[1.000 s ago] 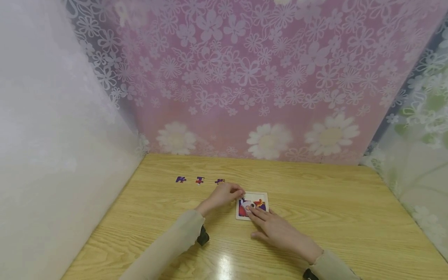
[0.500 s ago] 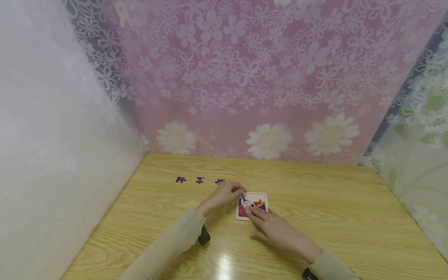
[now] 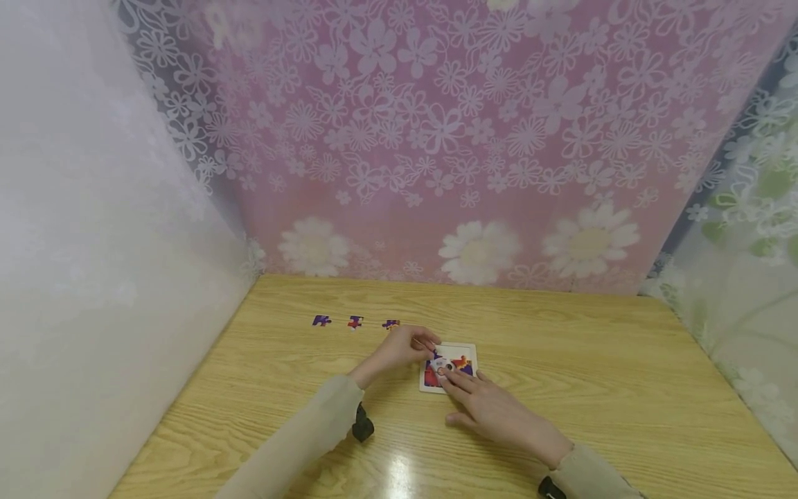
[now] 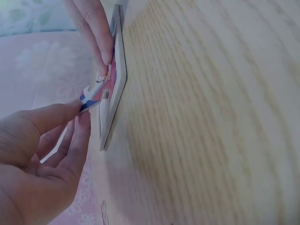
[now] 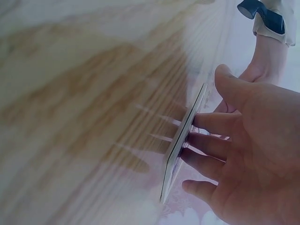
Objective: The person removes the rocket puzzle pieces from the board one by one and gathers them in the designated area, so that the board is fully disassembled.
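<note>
Wood-grained desk [image 3: 561, 353], yellowish, bearing the following.

Item: one square puzzle tray [image 3: 454, 351], pale-rimmed, lying on the desk in front of the person; pieces in purple, red and orange occupy its near part, while a pale bare area shows along the far side.

Item: one puzzle piece [image 4: 90, 99], white, blue and red, slanting up from the tray's left side; whether its lower end touches the tray cannot be told.

Item: left hand [image 3: 402, 346], thumb and fingertips nearly together, pinching that piece.

Item: right hand [image 3: 492, 409], grasping nothing; fingers extended and slightly parted, fingertips resting on the filled part of the tray, thumb apart from it.

Item: three loose pieces, mainly purple, spaced in a row beyond the left hand: left one [image 3: 321, 321], middle one [image 3: 355, 322], right one [image 3: 391, 324], this last just beside the hand.

Item: pink floral curtain [image 3: 436, 138], behind the desk.
</note>
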The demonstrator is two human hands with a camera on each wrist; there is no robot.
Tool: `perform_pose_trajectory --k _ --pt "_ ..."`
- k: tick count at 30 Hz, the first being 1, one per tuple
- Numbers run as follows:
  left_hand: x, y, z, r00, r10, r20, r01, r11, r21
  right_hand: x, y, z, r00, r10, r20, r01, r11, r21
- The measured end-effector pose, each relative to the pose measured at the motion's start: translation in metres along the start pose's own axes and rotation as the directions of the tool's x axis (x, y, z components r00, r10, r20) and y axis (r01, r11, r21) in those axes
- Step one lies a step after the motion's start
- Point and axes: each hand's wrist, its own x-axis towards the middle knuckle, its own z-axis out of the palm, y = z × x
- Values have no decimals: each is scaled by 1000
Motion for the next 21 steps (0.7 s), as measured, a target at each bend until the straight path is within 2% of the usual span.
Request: perform_pose_trajectory --k 4,10,21 --pt "-2 -3 -2 1000 -17 8 17 1000 -14 0 -1 -1 1000 1 2 -1 1000 2" --pt "-7 -4 -4 995 -92 30 94 990 -107 -1 0 0 1000 -11 -11 11 1000 -24" --pt "-9 -8 -1 989 -150 -11 146 975 -167 0 -1 2 999 -23 -23 22 999 -48"
